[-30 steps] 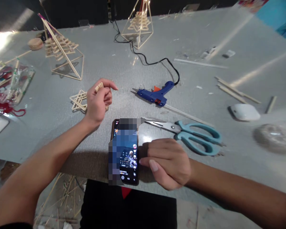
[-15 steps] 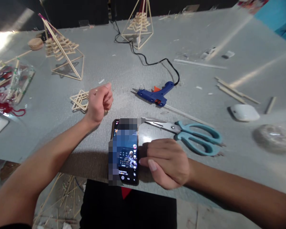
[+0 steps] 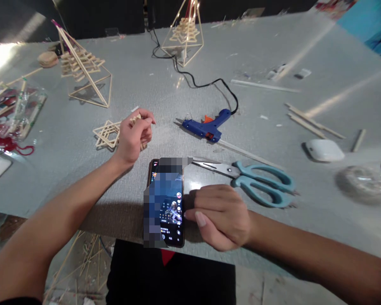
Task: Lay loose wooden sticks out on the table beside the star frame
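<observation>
My left hand (image 3: 135, 137) is loosely curled on the table, thumb and forefinger tips close together. Pale wooden pieces show behind and below its fingers; whether it grips any is hidden. Left of it lies a flat star of thin wooden sticks (image 3: 108, 134). A phone (image 3: 173, 190) with a lit, partly blurred-out screen lies at the table's near edge. My right hand (image 3: 220, 218) rests closed beside the phone's right edge, with a fingertip close to it. Above that hand are open-lying scissors (image 3: 257, 178) with light-blue handles, and a blue glue gun (image 3: 206, 127) with a glue stick in its back.
Two wooden pyramid frames (image 3: 82, 63) (image 3: 184, 34) holding stacked stars stand at the back. Plastic-wrapped sticks (image 3: 22, 106) are at the left. Loose sticks (image 3: 314, 120), a white case (image 3: 324, 150) and a tape roll (image 3: 365, 180) lie right. A black cord (image 3: 220, 79) trails back.
My left hand has loosened from a tight fist, its forefinger lifting so that wooden pieces show behind it. My right hand and the phone stay nearly still.
</observation>
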Demonstrator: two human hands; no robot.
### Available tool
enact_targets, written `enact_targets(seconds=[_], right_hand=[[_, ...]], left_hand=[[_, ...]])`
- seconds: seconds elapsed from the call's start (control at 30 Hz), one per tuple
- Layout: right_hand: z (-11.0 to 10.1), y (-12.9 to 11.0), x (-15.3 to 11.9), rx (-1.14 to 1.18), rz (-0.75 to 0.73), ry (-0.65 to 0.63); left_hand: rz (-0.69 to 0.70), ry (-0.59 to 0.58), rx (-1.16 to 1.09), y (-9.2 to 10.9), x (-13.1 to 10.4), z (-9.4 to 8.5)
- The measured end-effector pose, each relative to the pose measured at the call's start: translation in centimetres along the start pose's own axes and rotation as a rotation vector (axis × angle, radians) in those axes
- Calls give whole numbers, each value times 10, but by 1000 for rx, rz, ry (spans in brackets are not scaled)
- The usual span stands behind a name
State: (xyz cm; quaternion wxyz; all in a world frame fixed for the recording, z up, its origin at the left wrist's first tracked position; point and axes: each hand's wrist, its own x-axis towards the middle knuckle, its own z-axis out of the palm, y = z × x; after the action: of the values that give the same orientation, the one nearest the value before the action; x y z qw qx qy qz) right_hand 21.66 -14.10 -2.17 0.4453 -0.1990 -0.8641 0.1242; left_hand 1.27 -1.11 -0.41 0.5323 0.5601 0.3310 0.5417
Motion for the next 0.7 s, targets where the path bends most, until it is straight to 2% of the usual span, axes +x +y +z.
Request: enact_targets(seconds=[0.17,0.47,0.7], right_hand=[[0,0,-1,1,4,6],[0,0,0,-11,2,-1],[-1,0,0,-26,-8,-30]], left_hand=[[0,-13,15,-4,1,1],[143,16,99,-9,3,1],[115,28,156,-12,3,2]])
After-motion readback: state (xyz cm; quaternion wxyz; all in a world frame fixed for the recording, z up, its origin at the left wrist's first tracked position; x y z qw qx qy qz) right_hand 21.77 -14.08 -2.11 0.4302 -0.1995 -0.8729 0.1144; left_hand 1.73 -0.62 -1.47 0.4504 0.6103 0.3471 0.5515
